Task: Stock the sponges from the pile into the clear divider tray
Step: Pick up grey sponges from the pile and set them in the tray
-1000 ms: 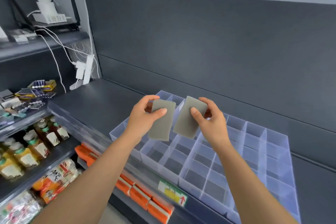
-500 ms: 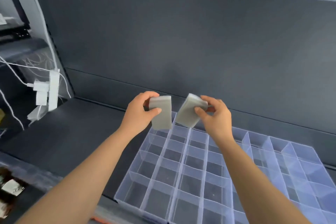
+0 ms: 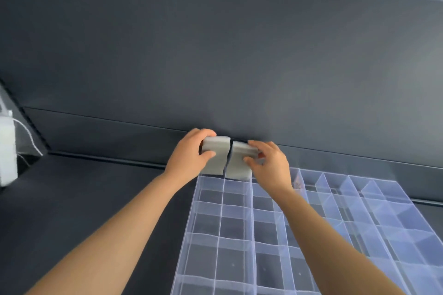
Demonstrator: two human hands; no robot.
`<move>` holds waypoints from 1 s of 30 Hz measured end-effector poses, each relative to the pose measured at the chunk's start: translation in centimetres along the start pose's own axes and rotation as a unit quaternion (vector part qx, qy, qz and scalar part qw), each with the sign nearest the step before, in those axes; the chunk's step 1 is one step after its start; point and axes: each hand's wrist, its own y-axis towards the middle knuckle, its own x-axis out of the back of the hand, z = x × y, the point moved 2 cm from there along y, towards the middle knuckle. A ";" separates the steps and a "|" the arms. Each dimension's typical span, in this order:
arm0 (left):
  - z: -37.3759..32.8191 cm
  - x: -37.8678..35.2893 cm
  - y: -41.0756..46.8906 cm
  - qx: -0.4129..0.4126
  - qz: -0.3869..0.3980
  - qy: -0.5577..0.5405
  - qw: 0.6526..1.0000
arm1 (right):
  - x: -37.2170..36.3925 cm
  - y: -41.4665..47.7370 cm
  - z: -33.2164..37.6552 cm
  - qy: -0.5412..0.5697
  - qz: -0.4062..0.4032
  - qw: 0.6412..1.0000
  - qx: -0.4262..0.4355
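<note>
Two light, squashy pieces: left sponge (image 3: 214, 159) clamped between fingers of the left hand (image 3: 188, 155), right sponge (image 3: 237, 165) likewise in the right hand (image 3: 272, 167), lower ends probably inside divider tray (image 3: 211, 206) cells just below those fingers. Pinch top edges gently.

The clear divider tray (image 3: 223, 201) is open on top from 4 to 6 o'clock, so a hand can reach down into its boxes, but thin clear walls stand between them. At 12 o'clock the dark back wall (image 3: 215, 55) stands just behind the tray, and the left hand (image 3: 189, 155) with the left sponge (image 3: 217, 165) and the right hand (image 3: 271, 165) with the right sponge (image 3: 236, 165) fill the far left corner. At 9 o'clock there is room over the dark shelf top (image 3: 84, 199), up to a white box (image 3: 7, 151).
</note>
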 end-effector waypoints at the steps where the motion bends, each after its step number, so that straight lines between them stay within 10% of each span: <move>1: 0.0 -0.2 0.3 -0.002 0.006 -0.001 1.000 | -0.3 0.1 -0.2 -0.004 0.004 1.000 0.000; 30: 1.2 -2.4 -1.4 -0.095 -0.003 0.262 0.960 | -1.1 -2.0 -1.9 -0.226 0.033 0.966 0.119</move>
